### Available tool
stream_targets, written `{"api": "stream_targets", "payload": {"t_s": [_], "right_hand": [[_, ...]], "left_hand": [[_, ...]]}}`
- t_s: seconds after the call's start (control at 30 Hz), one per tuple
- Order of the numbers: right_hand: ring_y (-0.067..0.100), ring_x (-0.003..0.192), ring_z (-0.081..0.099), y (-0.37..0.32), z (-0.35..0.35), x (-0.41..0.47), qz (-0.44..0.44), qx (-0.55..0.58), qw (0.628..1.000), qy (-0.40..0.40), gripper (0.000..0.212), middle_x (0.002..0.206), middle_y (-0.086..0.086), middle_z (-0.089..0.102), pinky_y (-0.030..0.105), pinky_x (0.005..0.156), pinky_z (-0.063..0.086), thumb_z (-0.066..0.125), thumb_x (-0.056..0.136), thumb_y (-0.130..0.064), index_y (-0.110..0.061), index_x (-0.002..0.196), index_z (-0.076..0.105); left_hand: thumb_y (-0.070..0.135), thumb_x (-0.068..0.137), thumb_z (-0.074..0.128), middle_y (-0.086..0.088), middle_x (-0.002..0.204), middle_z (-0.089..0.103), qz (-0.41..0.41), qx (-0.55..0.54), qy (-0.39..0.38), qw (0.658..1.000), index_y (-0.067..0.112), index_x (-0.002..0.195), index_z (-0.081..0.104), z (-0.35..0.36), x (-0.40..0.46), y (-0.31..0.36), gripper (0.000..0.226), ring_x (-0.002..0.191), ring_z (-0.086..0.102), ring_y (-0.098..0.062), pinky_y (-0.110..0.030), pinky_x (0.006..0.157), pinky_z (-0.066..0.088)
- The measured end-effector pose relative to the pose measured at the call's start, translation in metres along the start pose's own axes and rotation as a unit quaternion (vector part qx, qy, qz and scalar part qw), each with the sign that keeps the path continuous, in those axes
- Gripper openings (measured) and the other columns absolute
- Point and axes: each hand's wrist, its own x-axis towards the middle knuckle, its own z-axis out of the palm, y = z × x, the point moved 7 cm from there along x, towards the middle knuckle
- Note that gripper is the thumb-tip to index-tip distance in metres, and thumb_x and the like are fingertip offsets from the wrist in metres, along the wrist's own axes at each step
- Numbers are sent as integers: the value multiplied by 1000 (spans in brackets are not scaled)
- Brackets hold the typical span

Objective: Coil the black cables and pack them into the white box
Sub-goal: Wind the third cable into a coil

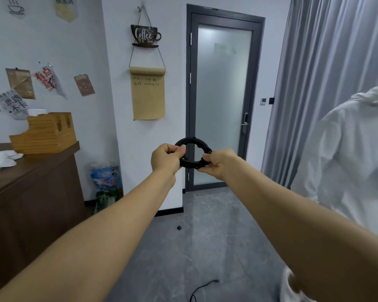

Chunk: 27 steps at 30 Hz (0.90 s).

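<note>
A black cable wound into a small round coil is held up in the air at arm's length in front of a grey glass door. My left hand grips the coil's left side with curled fingers. My right hand pinches its lower right side. Another black cable lies loose on the grey floor near the bottom of the view. A small black piece sits on the floor further off. No white box is in view.
A brown wooden counter stands at the left with a wooden holder and white cloth on it. A person in a white hoodie stands close on the right. A printed bag leans against the wall.
</note>
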Motion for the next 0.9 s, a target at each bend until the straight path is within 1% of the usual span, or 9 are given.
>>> {"api": "stream_targets", "payload": {"t_s": [0.1, 0.23, 0.33, 0.43, 0.53, 0.63, 0.77, 0.83, 0.9], "right_hand": [[27, 89, 55, 9, 11, -2, -9, -2, 1000, -12, 42, 84, 11, 49, 31, 66, 55, 51, 91, 5, 6, 132, 40], [24, 62, 60, 31, 18, -4, 37, 15, 999, 7, 14, 70, 12, 57, 38, 69, 58, 58, 87, 7, 7, 100, 54], [22, 59, 59, 46, 24, -3, 53, -5, 999, 9, 16, 71, 12, 58, 37, 60, 59, 58, 88, 6, 6, 103, 54], [26, 63, 64, 68, 28, 1, 61, -26, 998, 20, 19, 73, 14, 61, 39, 60, 57, 62, 85, 6, 9, 103, 56], [29, 69, 65, 94, 30, 5, 70, -33, 997, 20, 16, 82, 19, 62, 42, 64, 57, 62, 84, 8, 9, 98, 55], [28, 72, 66, 122, 25, 12, 96, -23, 995, 8, 14, 76, 11, 60, 43, 77, 57, 58, 88, 6, 8, 101, 54], [26, 60, 64, 160, 13, 15, 127, -70, 989, -22, 24, 76, 12, 60, 37, 54, 55, 62, 85, 6, 8, 107, 54], [28, 76, 65, 181, 10, 14, 150, -74, 985, -45, 15, 81, 14, 58, 36, 54, 53, 61, 85, 8, 6, 98, 54], [30, 93, 63, 208, 11, 12, 179, -72, 979, -66, 22, 84, 16, 59, 35, 55, 53, 61, 85, 8, 7, 106, 54]], "left_hand": [[7, 92, 58, -15, 87, 61, -44, 14, 0, 999, 8, 79, 51, -14, 6, -15, 15, 79, 60, -25, -41, 83, 56], [-3, 92, 50, -16, 87, 54, -87, 49, -13, 995, 4, 97, 41, -27, 8, -32, 13, 78, 57, -25, -44, 79, 56], [1, 93, 47, -12, 87, 52, -142, 61, -28, 988, 8, 113, 26, -39, 7, -56, 30, 85, 57, -25, -43, 72, 57], [9, 92, 53, -17, 104, 58, -185, 109, -33, 976, -1, 121, 41, -53, 6, -80, 32, 88, 58, -24, -39, 62, 55], [5, 92, 51, -15, 92, 58, -188, 133, -34, 973, 1, 96, 55, -63, 5, -99, 7, 81, 57, -23, -35, 65, 53], [7, 91, 53, -12, 86, 60, -208, 181, -42, 960, 8, 83, 54, -70, -2, -122, 8, 71, 57, -22, -37, 72, 51], [13, 90, 57, -7, 78, 58, -259, 228, -13, 938, 11, 95, 54, -79, -24, -158, 6, 64, 52, -19, -31, 63, 45], [10, 89, 59, -10, 81, 61, -285, 221, 18, 932, 9, 87, 57, -86, -38, -176, 3, 65, 53, -20, -30, 60, 45], [9, 87, 62, -16, 98, 65, -302, 219, 50, 926, 11, 73, 56, -98, -52, -199, 16, 78, 58, -26, -36, 71, 51]]}}
